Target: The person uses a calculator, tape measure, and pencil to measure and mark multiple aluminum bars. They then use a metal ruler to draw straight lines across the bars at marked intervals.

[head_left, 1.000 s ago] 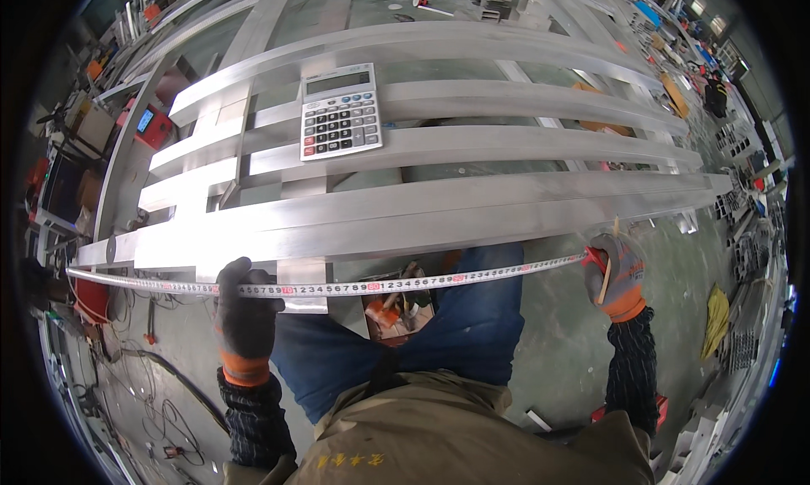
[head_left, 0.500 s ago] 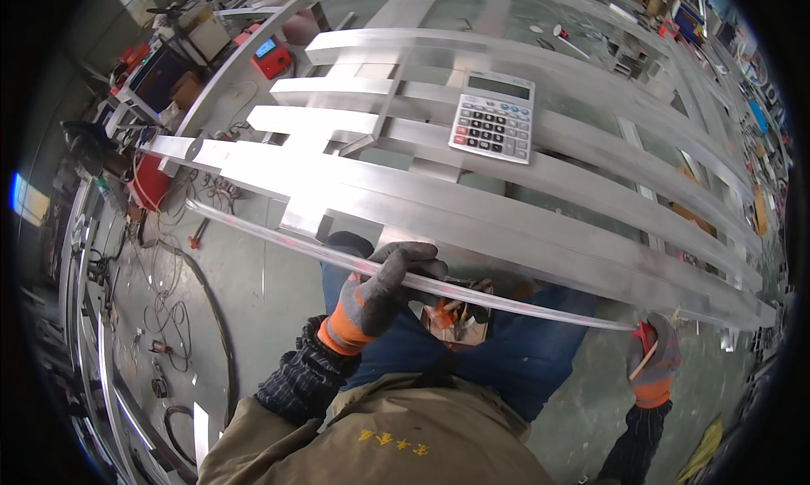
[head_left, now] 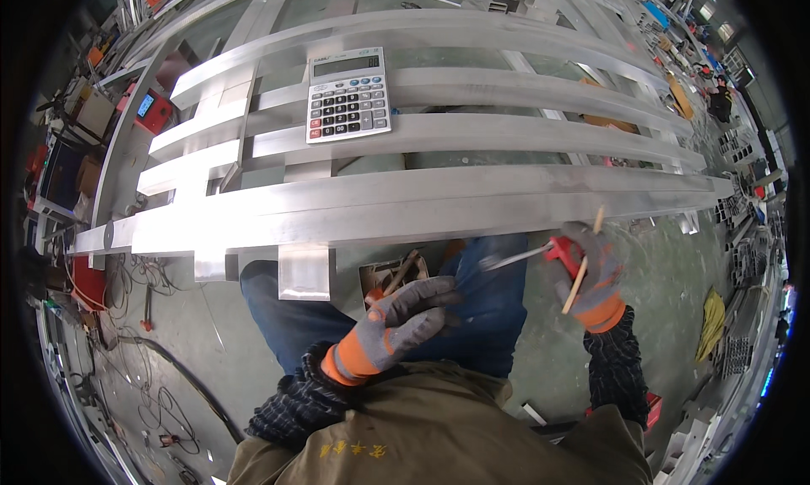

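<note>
My right hand (head_left: 601, 276), in a grey and orange glove, grips a red tape measure (head_left: 558, 250) to the right of my knees. A short length of its metal blade (head_left: 516, 257) sticks out toward the left, blurred. The same hand holds a thin, pencil-like wooden stick (head_left: 575, 284), slanting across the palm. Over my lap is my left hand (head_left: 390, 326), gloved alike, with its fingers stretched out and nothing in them; the fingertips are smeared. Ahead of both hands lies a silver metal frame (head_left: 405, 206) of long bars. A grey calculator (head_left: 350, 97) rests on its bars.
Between my knees a small open box (head_left: 368, 274) holds hand tools. Cables and a black hose (head_left: 181, 363) lie on the floor at left. A red device with a lit screen (head_left: 150, 112) stands at far left. Metal profiles and a yellow cloth (head_left: 712, 320) are at right.
The long tape blade that ran between my hands has drawn back to a short piece. My left hand has let go of it. My right hand has come inward; the view has turned right.
</note>
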{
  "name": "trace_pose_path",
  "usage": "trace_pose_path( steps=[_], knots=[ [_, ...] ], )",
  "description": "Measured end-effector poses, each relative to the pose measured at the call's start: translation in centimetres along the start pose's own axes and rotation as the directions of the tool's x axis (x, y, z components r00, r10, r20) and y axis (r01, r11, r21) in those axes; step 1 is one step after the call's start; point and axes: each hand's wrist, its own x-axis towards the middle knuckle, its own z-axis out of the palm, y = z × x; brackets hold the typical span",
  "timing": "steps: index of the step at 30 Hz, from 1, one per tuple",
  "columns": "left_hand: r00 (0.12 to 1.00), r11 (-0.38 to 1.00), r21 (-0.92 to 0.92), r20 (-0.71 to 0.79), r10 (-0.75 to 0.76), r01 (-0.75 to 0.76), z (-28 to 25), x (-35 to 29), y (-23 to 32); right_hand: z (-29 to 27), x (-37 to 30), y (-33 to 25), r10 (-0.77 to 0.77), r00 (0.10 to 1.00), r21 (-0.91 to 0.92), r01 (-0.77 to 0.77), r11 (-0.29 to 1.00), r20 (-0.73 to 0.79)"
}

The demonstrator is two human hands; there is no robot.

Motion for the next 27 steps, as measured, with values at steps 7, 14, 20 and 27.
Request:
trace_pose_path(
  steps=[7, 14, 20, 27],
  knots=[
    [0.813, 0.606, 0.79, -0.291, 0.504, -0.093, -9.7, -1.2, 10.4, -2.8, -0.2, 17.4, 0.151, 0.959, -0.446, -0.246, 0.861, -0.238],
    [0.684, -0.154, 0.81, -0.356, 0.637, 0.566, -23.7, 0.4, 16.7, -0.9, 1.2, 25.4, 0.461, 0.849, -0.349, -0.527, 0.775, -0.26],
    [0.673, -0.111, 0.782, -0.443, 0.593, 0.613, -26.6, 0.7, 16.8, -1.5, 2.1, 21.4, 0.512, 0.817, -0.483, -0.572, 0.662, -0.265],
    [0.624, -0.179, 0.863, -0.183, 0.76, 0.472, -29.4, 0.0, 15.4, -3.5, 2.1, 15.9, 0.535, 0.798, -0.321, -0.602, 0.732, -0.276]
  ],
)
